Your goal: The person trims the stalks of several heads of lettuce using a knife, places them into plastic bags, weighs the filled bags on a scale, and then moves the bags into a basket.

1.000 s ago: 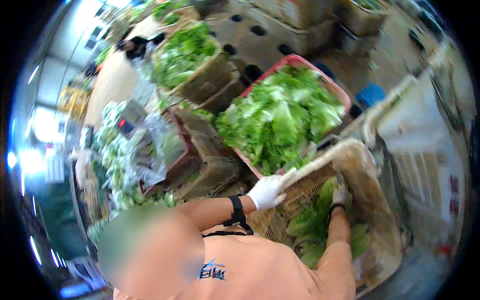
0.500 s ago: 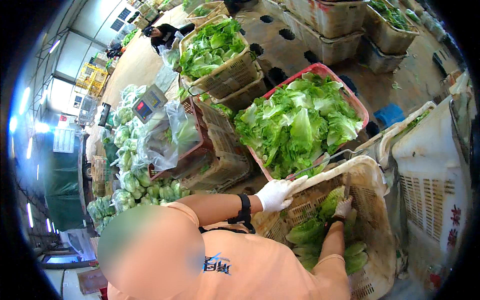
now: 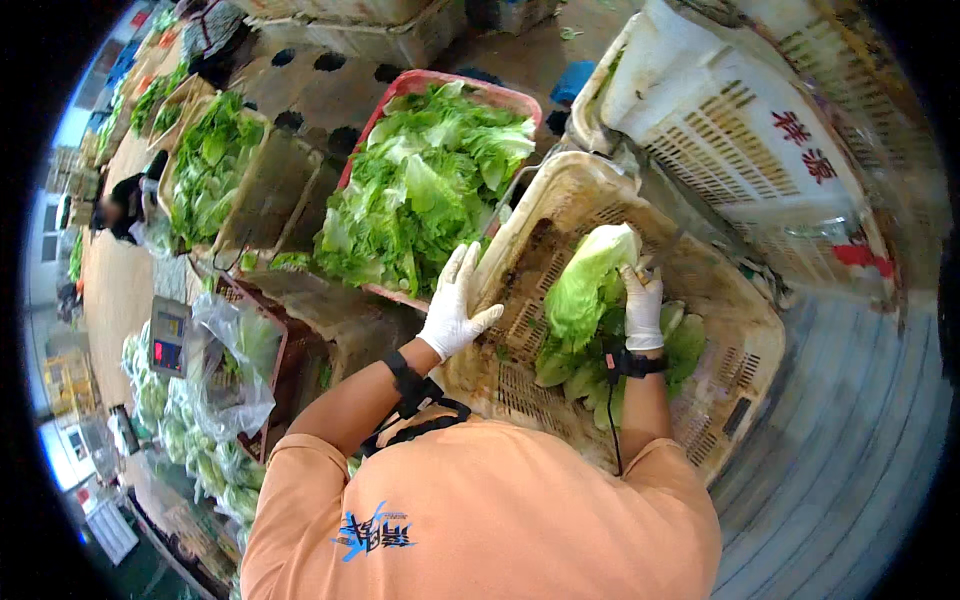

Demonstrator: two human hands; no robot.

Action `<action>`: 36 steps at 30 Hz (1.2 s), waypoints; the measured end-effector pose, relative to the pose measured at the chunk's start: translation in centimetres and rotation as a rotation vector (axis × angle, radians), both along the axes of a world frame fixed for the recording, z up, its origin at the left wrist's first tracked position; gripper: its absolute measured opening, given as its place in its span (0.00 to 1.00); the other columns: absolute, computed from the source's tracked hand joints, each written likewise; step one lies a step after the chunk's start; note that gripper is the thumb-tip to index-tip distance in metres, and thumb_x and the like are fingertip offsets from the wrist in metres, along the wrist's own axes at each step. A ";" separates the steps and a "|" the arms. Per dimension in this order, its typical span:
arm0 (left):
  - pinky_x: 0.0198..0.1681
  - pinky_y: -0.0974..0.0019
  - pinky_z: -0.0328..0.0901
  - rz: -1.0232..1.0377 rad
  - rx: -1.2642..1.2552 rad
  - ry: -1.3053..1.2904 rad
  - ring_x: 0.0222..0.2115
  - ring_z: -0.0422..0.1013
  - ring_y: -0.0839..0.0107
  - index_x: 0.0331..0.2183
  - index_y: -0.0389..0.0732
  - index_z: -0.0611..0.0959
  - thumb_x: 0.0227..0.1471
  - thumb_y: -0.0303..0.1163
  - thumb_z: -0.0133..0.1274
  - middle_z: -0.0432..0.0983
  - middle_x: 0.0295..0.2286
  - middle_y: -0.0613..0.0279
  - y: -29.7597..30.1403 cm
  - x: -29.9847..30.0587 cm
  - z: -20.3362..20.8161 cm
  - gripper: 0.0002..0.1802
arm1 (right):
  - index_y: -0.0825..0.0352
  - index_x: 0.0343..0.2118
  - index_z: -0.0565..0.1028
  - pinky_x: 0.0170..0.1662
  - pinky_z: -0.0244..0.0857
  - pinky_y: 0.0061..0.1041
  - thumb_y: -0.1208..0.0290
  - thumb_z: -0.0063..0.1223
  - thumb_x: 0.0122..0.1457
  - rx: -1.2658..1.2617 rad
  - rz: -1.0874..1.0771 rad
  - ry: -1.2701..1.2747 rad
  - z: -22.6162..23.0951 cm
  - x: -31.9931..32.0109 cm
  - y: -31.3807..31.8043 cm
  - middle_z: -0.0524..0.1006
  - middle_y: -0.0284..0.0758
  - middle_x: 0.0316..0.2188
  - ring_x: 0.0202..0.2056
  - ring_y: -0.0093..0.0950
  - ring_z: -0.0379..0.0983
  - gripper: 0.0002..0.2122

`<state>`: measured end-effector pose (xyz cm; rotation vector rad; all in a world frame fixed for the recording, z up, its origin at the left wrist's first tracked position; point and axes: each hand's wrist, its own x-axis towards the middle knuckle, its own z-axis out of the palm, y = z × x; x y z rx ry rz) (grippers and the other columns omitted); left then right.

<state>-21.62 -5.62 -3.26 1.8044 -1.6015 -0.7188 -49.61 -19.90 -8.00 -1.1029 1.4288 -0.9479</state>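
My right hand, in a white glove, is closed at the stem end of a pale green head of lettuce inside a worn cream plastic crate. Something small and dark shows by its fingertips, but I cannot make it out. More lettuce heads lie in the crate beneath that hand. My left hand, also white-gloved, is open with spread fingers beside the crate's left rim and holds nothing.
A red-rimmed crate heaped with loose lettuce leaves stands beyond my left hand. White crates lean at the right. Bagged vegetables and a scale are at the left. A person crouches farther back.
The view has turned, shifting the crates leftward. My left hand has come off the crate rim and spread its fingers. A blade showed at my right hand earlier; now a lettuce head is raised there.
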 end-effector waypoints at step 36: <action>0.53 0.58 0.59 0.024 0.277 1.705 0.48 0.65 0.61 0.55 0.38 0.61 0.37 0.38 0.59 0.66 0.47 0.54 10.4 20.7 9.7 0.43 | 0.60 0.31 0.75 0.23 0.66 0.29 0.71 0.54 0.43 -1.125 1.178 0.737 20.1 32.3 6.9 0.70 0.34 0.19 0.21 0.33 0.71 0.09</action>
